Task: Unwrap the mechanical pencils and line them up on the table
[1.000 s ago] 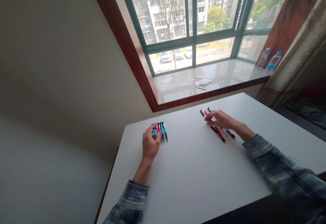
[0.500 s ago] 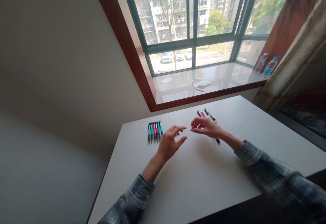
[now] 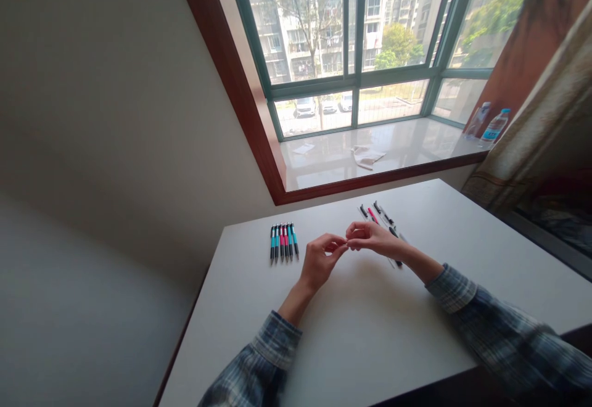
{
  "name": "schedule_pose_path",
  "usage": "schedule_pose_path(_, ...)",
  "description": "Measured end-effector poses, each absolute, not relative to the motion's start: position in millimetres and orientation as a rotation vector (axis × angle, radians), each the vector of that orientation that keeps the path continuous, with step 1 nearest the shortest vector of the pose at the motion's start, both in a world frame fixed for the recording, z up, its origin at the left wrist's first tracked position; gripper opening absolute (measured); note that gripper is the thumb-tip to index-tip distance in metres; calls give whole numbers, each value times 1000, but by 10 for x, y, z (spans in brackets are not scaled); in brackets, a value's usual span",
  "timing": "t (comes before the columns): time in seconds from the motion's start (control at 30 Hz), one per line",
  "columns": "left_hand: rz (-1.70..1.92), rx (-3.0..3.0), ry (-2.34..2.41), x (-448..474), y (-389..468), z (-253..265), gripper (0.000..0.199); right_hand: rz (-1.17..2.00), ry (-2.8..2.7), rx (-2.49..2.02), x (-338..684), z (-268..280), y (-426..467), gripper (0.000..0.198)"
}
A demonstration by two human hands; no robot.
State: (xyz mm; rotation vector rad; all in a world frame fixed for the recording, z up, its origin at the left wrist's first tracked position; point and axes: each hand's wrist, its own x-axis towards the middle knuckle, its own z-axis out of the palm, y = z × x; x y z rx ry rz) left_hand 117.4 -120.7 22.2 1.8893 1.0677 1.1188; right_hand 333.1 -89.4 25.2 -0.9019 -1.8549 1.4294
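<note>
My left hand (image 3: 320, 260) and my right hand (image 3: 374, 239) meet fingertip to fingertip above the white table (image 3: 351, 333). Both are closed in a pinch around something tiny at their meeting point, mostly hidden by the fingers and too small to name. Left of my left hand, several pens (image 3: 283, 243) lie side by side in a row, teal and pink with black grips, tips toward me. Behind and beneath my right hand lie loose pen parts: black pieces (image 3: 383, 213), a pink piece (image 3: 372, 214) and clear thin tubes, partly covered by the hand.
Beyond the table's far edge is a window sill (image 3: 324, 176) with a crumpled white cloth or paper (image 3: 367, 156) and a flat white piece (image 3: 304, 148). Two plastic bottles (image 3: 494, 128) stand at its right end near a curtain (image 3: 518, 123). A wall (image 3: 115, 148) borders the left side.
My left hand has moved right and its open fingers have closed into a pinch, meeting my right fingertips. The right hand still pinches a tiny piece, which showed better before.
</note>
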Motion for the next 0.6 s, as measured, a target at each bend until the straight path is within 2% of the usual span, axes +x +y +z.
schedule_pose_path(0.07,1132,1793,1080,1136,-1157,166,16,1199,-1907,-986,3345,237,-856,30)
schedule_pose_path(0.2,1157,1631,1129,1095,-1066,40,16,454,-1806,-1419,3496,138,-649,14)
schedule_pose_path(0.27,1141,1609,1133,1100,-1045,-11,15,260,-1754,-1609,3597,68,-510,12)
schedule_pose_path(0.37,1097,1591,1126,1120,-1036,-52,15,123,-1738,-1759,3695,-28,-337,12)
schedule_pose_path(0.6,1085,1569,1091,1115,-1022,-67,14,88,-1768,-1748,3704,-107,-220,13)
